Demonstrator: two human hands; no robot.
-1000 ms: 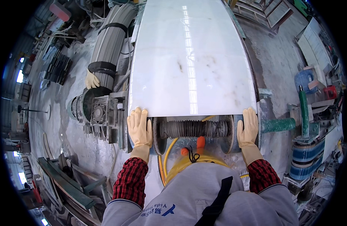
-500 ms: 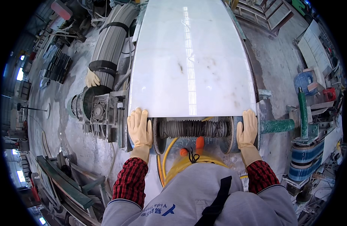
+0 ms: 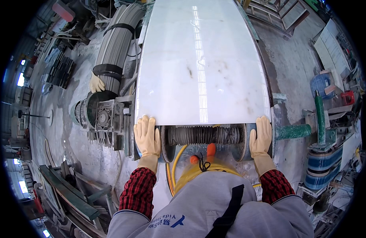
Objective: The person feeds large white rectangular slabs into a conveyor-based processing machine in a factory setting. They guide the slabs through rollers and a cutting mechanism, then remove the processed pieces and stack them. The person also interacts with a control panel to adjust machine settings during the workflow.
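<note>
A large polished white stone slab (image 3: pixel 167 91) with faint brown marks lies flat in front of me, its near edge crossing just ahead of my hands. My left hand (image 3: pixel 147 137), in a cream rubber glove, rests palm down at the near left corner, fingers stretched out. At the near right corner my right hand (image 3: pixel 261 137) lies the same way, gloved and flat, its fingertips by the slab edge. Neither hand grasps anything. Beneath and between them runs a roller shaft covered by a dark ribbed bellows (image 3: pixel 207 135), with a round wheel end beside each palm.
A motor with gearbox (image 3: pixel 104 116) stands to the left, below a strapped bundle of grey strips (image 3: pixel 116 47) with a loose cream glove (image 3: pixel 97 83) on it. Green machine posts (image 3: pixel 319 119) rise at right. Green metal frames (image 3: pixel 68 190) lie lower left. A yellow hose (image 3: pixel 177 158) runs near my feet.
The slab's near edge has shifted slightly toward me. Both hands have come back a little with it, still flat at the corners.
</note>
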